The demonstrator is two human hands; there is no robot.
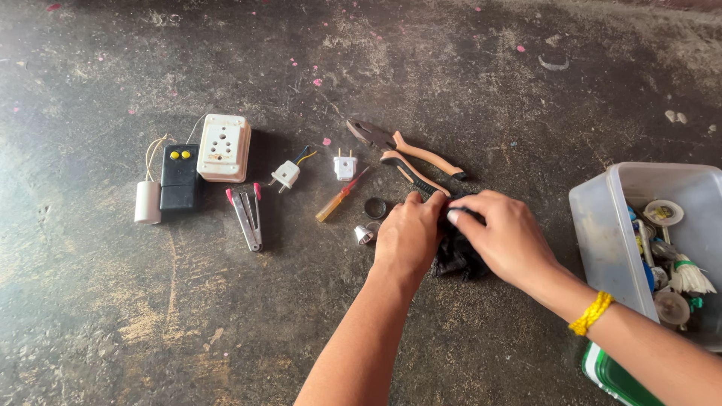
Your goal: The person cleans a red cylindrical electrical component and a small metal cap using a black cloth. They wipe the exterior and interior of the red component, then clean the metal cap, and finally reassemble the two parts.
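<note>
Both forearms reach in from six and four o'clock, meeting near centre. Left hand (407,234) lies knuckles-up, fingers curled down in a closed grip. Right hand (505,237) angles toward nine o'clock, fingertips pinched together, a yellow band on its wrist.
</note>
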